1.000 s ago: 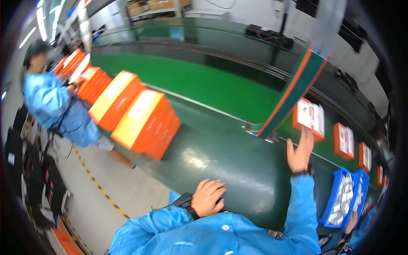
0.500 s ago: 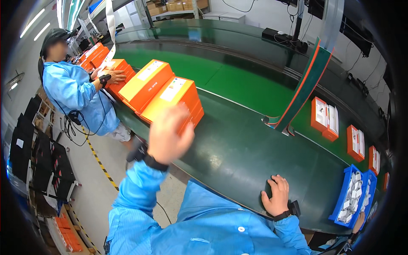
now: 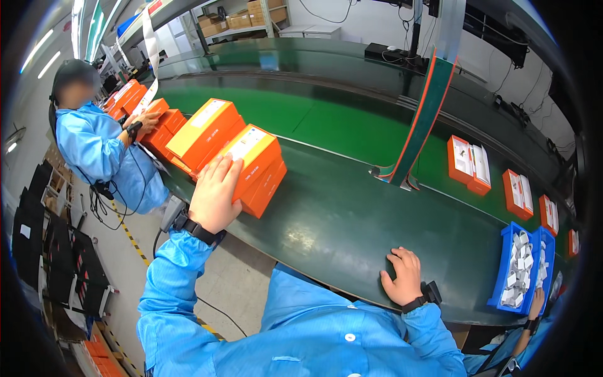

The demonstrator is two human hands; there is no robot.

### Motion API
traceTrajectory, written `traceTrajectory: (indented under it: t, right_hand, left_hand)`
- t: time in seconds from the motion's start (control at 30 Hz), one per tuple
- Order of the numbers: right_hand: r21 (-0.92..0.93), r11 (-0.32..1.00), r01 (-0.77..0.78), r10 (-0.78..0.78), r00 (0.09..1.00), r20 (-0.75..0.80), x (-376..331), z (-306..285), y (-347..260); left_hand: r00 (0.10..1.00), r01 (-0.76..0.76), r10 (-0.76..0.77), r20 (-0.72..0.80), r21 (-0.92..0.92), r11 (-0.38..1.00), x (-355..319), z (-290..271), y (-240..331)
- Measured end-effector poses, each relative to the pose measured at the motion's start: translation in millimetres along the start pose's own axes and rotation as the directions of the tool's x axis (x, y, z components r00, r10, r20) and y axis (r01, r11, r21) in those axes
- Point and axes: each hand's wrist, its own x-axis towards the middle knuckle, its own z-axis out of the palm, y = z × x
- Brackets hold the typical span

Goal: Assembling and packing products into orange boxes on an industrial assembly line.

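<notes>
My left hand [image 3: 215, 196] lies against the near side of a stack of orange boxes [image 3: 260, 164]. Its fingers are stretched along the top box and the thumb is apart, so it is open. That top box has a white label on its lid. Close on the left stands another stack of orange boxes [image 3: 207, 131], also labelled. My right hand [image 3: 402, 276] rests on the dark green worktop [image 3: 326, 220] by the near edge, open and holding nothing, with its fingers slightly bent.
A co-worker [image 3: 94, 138] in blue handles more orange boxes at the far left. Beyond the worktop runs a green conveyor belt [image 3: 352, 135] with opened orange boxes [image 3: 461, 160] on the right. An upright post [image 3: 424, 122] stands between. Blue bins [image 3: 507, 264] hold small white parts; another person's hand [image 3: 537, 303] is beside them.
My left hand has come down and left onto the box stack. The stack's top box now sits turned over the lower one. The co-worker's hands have shifted on a box.
</notes>
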Motion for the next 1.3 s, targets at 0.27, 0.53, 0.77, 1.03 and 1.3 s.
traceTrajectory:
  t: [0.27, 0.53, 0.77, 1.03, 1.3]
  right_hand:
    - [0.313, 0.940, -0.139, 0.156, 0.987, -0.029, -12, -3, -19]
    - [0.998, 0.042, -0.035, 0.091, 0.995, 0.031, 28, -3, -106]
    - [0.988, 0.095, -0.124, 0.185, 0.977, 0.105, 11, -18, -90]
    - [0.962, 0.209, -0.179, 0.178, 0.974, 0.142, 8, -21, -94]
    - [0.876, 0.474, -0.091, 0.129, 0.991, 0.033, 13, -25, -93]
  left_hand:
    - [0.971, -0.180, 0.145, -0.189, -0.182, 0.967, -18, -19, 30]
    - [0.847, -0.531, 0.354, -0.396, -0.593, 0.606, -47, 14, 185]
    - [0.929, -0.259, 0.342, -0.144, -0.911, 0.321, -61, 31, 223]
    - [0.921, 0.076, 0.375, 0.108, -0.992, 0.098, -46, 52, 212]
    - [0.865, 0.247, 0.449, 0.223, -0.969, 0.006, -54, 62, 196]
